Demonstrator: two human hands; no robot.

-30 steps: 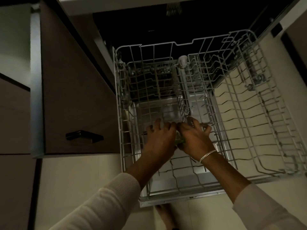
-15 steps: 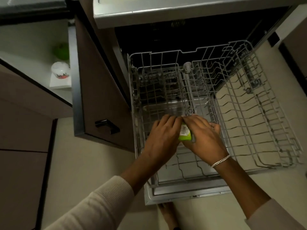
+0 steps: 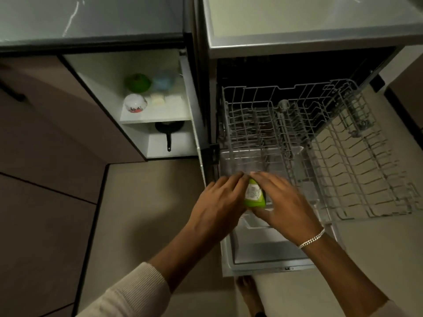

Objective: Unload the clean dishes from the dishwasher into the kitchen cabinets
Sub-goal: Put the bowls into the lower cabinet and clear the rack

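Setting: dim kitchen seen from above, open dishwasher on the right, open cabinet on the left beneath a grey counter
Green cup: small, bright green with a white printed label, somewhat blurred; held between both hands above the front left corner of the rack
Left hand: pressed to the cup's left side, fingers laid fairly straight along it; grip flat rather than curled, thumb hidden
Right hand: grip wrapped on the cup, fingers over its top and right side, thumb under its lower edge; silver bracelet on the wrist
Rack: grey wire, pulled out over the lowered door
Upper shelf: green bowl and pale blue bowl at the back, white bowl with red pattern in front, small pale item beside it
Lower shelf: black pan, handle pointing outward
Floor: pale, with a bare foot just beyond the door's front edge
Sleeve: cream, ribbed, on the left arm
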